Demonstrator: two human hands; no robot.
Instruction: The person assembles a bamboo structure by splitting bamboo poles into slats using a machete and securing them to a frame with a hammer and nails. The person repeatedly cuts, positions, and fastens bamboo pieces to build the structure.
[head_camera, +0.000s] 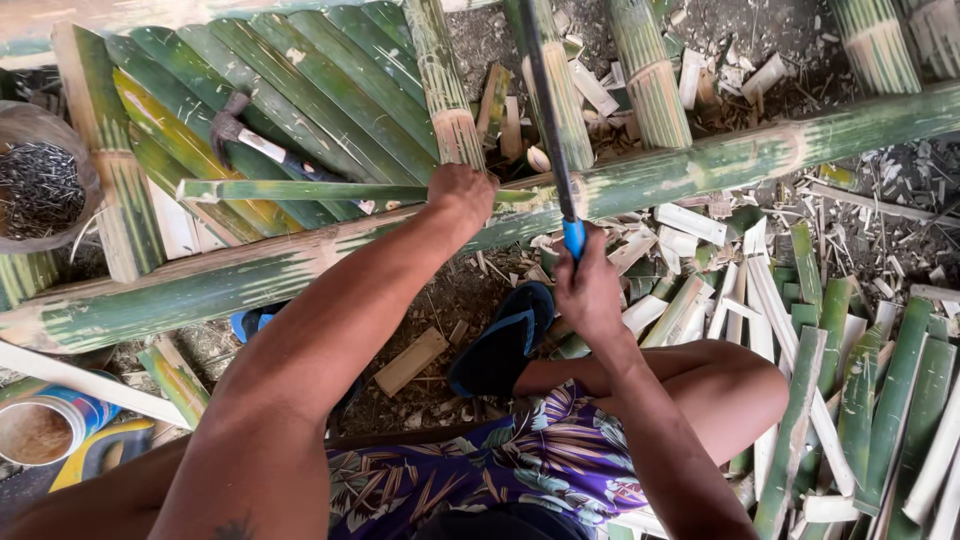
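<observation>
Nearest the camera, the right hand (588, 290) is closed around the blue handle of a saw (548, 110), whose blade stands on the long bamboo pole (700, 160) lying across the frame, while the left hand (462, 192) is clenched on a thin bamboo slat (300, 190) pressed against that pole just beside the blade. The blade could skid toward the left hand's knuckles, or the slat twist loose, since only that grip steadies it. Farther off, a hammer (250, 140) lies on a bamboo panel (300, 90); the saw's far end is cut off.
</observation>
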